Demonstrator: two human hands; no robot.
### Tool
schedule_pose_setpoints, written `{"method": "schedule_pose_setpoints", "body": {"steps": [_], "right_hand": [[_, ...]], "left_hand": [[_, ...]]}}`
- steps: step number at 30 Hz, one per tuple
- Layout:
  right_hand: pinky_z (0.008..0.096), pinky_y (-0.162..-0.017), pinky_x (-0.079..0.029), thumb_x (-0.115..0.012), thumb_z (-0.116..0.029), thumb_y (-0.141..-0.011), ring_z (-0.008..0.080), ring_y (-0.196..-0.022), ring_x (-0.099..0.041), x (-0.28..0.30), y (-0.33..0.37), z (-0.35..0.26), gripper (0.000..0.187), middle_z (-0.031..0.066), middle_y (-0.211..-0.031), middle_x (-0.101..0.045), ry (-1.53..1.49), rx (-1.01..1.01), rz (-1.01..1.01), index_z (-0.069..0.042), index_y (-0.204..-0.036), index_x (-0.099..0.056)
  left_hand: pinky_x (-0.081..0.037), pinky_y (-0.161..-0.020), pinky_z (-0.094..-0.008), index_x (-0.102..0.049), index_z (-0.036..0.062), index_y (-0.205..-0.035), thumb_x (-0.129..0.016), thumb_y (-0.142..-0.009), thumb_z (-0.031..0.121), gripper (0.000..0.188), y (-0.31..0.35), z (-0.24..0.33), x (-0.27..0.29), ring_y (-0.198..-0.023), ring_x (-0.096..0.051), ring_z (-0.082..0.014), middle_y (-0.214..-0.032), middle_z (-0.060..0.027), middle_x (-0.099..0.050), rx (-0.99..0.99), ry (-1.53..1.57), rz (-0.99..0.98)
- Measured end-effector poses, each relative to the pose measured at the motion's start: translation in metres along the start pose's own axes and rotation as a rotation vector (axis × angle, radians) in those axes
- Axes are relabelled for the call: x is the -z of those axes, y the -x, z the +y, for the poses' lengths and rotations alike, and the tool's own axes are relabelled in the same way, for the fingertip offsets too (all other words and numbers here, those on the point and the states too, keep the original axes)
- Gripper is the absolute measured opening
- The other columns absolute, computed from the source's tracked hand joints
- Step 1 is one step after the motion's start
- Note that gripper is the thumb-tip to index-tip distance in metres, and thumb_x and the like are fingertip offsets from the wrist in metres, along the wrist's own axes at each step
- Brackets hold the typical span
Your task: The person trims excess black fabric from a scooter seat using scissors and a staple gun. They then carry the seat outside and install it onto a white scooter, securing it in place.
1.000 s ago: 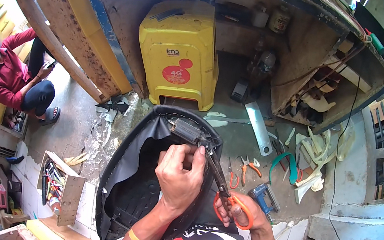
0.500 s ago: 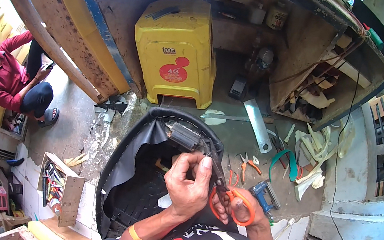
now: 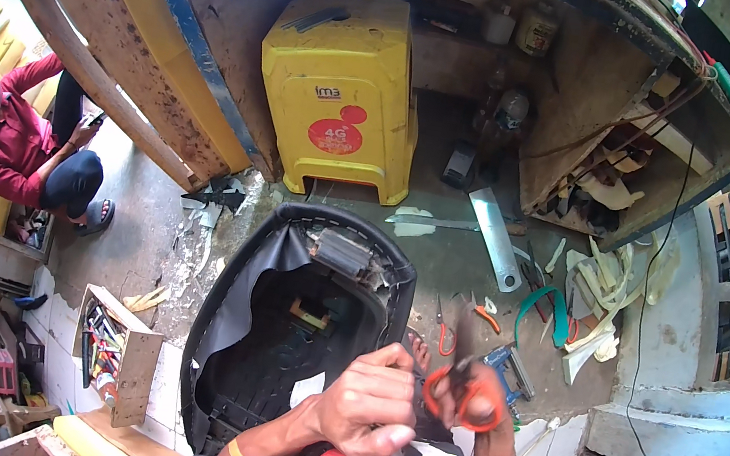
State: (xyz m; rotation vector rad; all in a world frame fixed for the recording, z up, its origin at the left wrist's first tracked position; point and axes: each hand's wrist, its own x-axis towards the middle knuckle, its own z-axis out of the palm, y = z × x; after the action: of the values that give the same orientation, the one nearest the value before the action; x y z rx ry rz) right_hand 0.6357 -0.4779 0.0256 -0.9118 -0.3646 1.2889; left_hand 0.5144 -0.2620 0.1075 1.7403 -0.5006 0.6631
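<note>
An upturned black motorcycle seat point(image 3: 229, 302) rests before me. Its dark hollow underside faces up, and a black cover is folded over the rim. My left hand point(image 3: 368, 399) is closed near the seat's right rim, its fingers curled; whatever they may hold is hidden. To its right, my right hand point(image 3: 482, 404) grips a pair of scissors point(image 3: 486, 426) by the orange handles. Motion blurs the dark blades, which point away from me, clear of the seat cover. A grey block point(image 3: 342, 253) sits at the seat's far end.
Beyond the seat stands a yellow stool point(image 3: 340, 81) under a wooden bench. Pliers point(image 3: 486, 318), a blue staple gun point(image 3: 509, 373), a metal ruler point(image 3: 492, 239) and pale scraps point(image 3: 604, 285) lie right. A wooden toolbox point(image 3: 134, 373) is left; another person point(image 3: 16, 139) sits farther off.
Both hands have drawn back toward me from the seat's far right rim. The scissors have moved right and away from the cover, and the grey block is now uncovered.
</note>
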Motion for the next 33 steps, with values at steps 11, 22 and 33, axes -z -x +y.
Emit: {"method": "schedule_pose_setpoints", "body": {"steps": [11, 22, 33], "right_hand": [[0.0479, -0.082, -0.057, -0.074, -0.049, -0.085, 0.0399, -0.092, -0.073, 0.125, -0.034, 0.037, 0.062, 0.0259, -0.098, -0.073, 1.482, -0.433, 0.874, -0.001, -0.124, -0.067], [0.0496, -0.086, -0.052, -0.076, -0.022, -0.079, 0.0425, -0.093, -0.066, 0.247, 0.017, 0.192, 0.033, 0.026, -0.097, -0.07, 1.48, -0.172, 1.085, 0.002, -0.1, -0.069], [0.0512, -0.1, -0.045, -0.076, -0.014, -0.078, 0.0447, -0.114, -0.055, 0.243, 0.012, 0.167, 0.045, 0.0257, -0.116, -0.058, 1.595, -0.308, 1.212, 0.003, -0.117, -0.059]], "left_hand": [[-0.049, -0.08, -0.0381, -0.066, 0.0018, -0.098, -0.072, -0.084, -0.001, 0.015, -0.009, 0.016, 0.037, -0.093, -0.058, -0.0284, -0.098, -0.0115, -0.058, 0.222, -1.025, 0.549], [-0.044, -0.077, -0.0404, -0.07, 0.0043, -0.091, -0.078, -0.083, 0.008, 0.013, -0.022, -0.02, 0.016, -0.083, -0.055, -0.0289, -0.087, -0.0106, -0.059, 0.4, -1.209, 0.507], [-0.049, -0.075, -0.0432, -0.069, 0.0002, -0.093, -0.073, -0.088, 0.003, 0.007, -0.021, -0.036, 0.015, -0.084, -0.06, -0.0324, -0.087, -0.0132, -0.064, 0.45, -1.261, 0.631]]}}
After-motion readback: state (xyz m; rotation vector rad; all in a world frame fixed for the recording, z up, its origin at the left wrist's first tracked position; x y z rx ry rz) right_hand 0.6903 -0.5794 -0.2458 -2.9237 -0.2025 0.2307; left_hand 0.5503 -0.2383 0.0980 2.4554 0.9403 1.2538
